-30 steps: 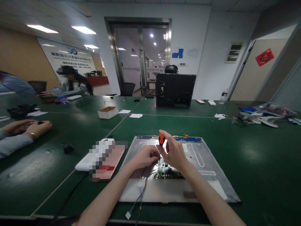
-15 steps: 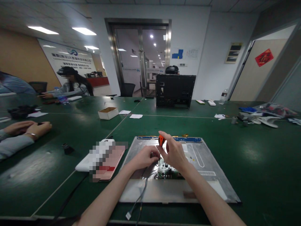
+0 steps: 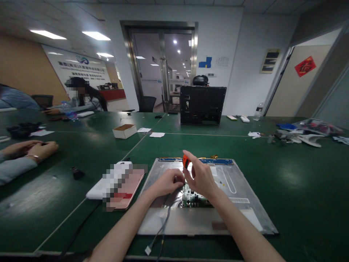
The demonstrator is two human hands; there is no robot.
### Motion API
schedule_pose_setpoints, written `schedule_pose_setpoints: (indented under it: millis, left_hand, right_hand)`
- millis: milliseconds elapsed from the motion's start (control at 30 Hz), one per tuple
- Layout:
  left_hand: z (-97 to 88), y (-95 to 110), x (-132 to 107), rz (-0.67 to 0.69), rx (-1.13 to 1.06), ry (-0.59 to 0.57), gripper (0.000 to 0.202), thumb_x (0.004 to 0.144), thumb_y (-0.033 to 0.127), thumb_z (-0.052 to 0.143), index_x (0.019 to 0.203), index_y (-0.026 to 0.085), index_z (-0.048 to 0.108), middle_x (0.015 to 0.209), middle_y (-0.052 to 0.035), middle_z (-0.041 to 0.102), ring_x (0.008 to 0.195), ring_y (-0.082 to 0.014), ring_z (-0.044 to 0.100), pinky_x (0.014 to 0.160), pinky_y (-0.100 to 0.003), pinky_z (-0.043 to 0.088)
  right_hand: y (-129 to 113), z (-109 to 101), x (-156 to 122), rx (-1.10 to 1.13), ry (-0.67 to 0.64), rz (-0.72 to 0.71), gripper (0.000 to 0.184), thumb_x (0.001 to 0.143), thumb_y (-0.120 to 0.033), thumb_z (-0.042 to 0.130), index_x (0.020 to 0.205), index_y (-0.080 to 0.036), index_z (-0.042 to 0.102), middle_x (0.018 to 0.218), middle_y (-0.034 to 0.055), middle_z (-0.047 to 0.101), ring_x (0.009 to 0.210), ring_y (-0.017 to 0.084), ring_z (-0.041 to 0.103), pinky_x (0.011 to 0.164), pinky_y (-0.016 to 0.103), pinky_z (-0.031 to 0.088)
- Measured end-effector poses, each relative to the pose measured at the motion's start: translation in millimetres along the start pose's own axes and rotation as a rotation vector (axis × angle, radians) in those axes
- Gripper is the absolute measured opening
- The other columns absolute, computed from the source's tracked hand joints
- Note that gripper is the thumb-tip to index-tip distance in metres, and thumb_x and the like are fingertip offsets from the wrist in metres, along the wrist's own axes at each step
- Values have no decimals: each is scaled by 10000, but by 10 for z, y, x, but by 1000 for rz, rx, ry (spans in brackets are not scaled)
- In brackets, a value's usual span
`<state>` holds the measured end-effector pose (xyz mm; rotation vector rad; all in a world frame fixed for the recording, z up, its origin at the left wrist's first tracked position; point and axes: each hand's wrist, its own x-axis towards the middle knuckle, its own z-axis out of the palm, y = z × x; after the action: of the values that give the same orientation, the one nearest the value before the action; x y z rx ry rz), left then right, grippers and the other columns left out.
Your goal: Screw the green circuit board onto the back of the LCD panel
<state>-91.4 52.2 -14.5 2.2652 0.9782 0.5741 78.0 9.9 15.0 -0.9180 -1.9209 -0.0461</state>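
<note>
A flat metal-backed display panel lies in front of me, a blue circuit strip along its far edge. My right hand grips an orange-and-black screwdriver upright, index finger on top of the handle. Its tip comes down at the green circuit board on the panel, partly hidden by my hands. My left hand is closed near the tip, its fingers curled by the board's left edge; what they pinch is hidden. Dark cables with a white plug run off the panel's near edge.
Left of the panel lie a white device and a pink phone-like slab, partly blurred. Farther off are an open box, a black monitor housing and paper pieces. Another person's hands are at far left. Clutter lies at right.
Hardly anything differs. The screwdriver handle has tilted or turned slightly in my right hand, and the whole view has shifted a little. My left hand stays in place.
</note>
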Motion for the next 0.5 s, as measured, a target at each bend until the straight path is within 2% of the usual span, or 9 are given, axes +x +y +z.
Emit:
schedule_pose_setpoints:
  millis: [300, 500]
  left_hand:
    - [-25, 67, -2, -47, -40, -25, 87, 699, 85, 559, 734, 139, 618, 718, -5, 641, 670, -144, 580, 634, -223, 446]
    - [-23, 44, 3, -18, -17, -34, 96, 706, 94, 564, 747, 143, 637, 748, -17, 653, 706, -155, 582, 664, -234, 453]
  right_hand:
    - [19, 12, 3, -35, 12, -18, 507, 841, -211, 516, 1324, -217, 363, 872, 24, 593, 508, 98, 475, 489, 235, 397]
    - [0, -5, -7, 18, -19, -2, 553, 849, -189, 448, 1379, -216, 293, 790, 6, 594, 516, 115, 494, 516, 248, 439]
